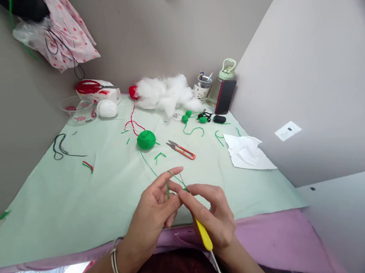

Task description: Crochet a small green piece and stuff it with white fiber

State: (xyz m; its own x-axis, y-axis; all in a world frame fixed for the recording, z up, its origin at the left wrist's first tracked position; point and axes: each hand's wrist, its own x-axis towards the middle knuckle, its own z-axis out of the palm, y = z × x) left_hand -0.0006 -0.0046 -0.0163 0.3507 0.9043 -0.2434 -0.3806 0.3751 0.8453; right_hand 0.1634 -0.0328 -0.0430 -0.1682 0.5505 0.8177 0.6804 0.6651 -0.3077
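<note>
We are starting a stitch: our left hand (155,204) pinches the green yarn (167,186), our right hand (215,217) grips the crochet hook (204,237), which next must catch the strand.

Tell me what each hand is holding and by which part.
Right hand grips the crochet hook by its yellow handle. Left hand pinches the green yarn strand near its working end, looped over the forefinger.
</note>
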